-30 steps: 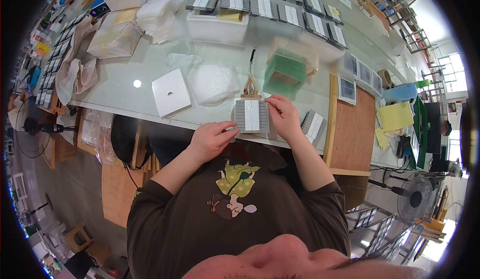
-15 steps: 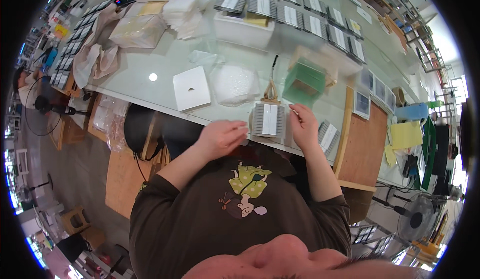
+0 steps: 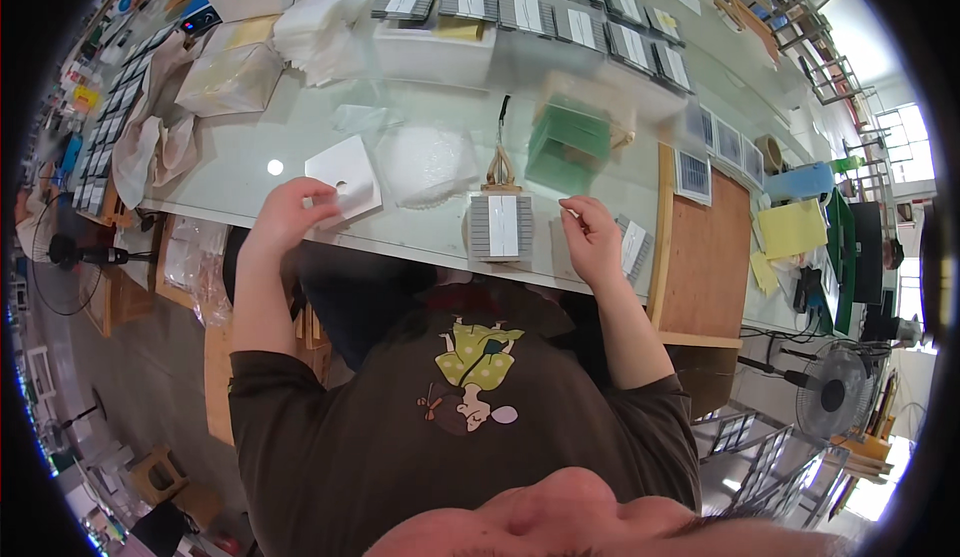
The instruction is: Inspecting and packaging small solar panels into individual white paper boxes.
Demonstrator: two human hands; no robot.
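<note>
At the table's near left, my left hand (image 3: 290,217) reaches over the edge of a white square pad (image 3: 352,179) with a small hole in its middle. Its thumb and fingers are apart, and I cannot tell whether they touch the pad. My right hand (image 3: 592,244) hovers right of a grey striped block with a white band (image 3: 501,227), fingers loosely bent and nothing visible in them. Just beyond that block lies a slim tool (image 3: 500,169) with a tan forked end and dark tip. A similar striped block (image 3: 634,247) is partly hidden behind my right hand.
Bubble-like clear sheets (image 3: 430,165) lie between the pad and tool. A green open box (image 3: 568,144) stands beyond my right hand. Several striped blocks (image 3: 527,14) line the far side. White wrapped packages (image 3: 230,69) sit far left; a wooden board (image 3: 702,257) is at right.
My left hand has moved left, away from the striped block, to the white pad. My right hand stays beside the block. The whole view has shifted slightly.
</note>
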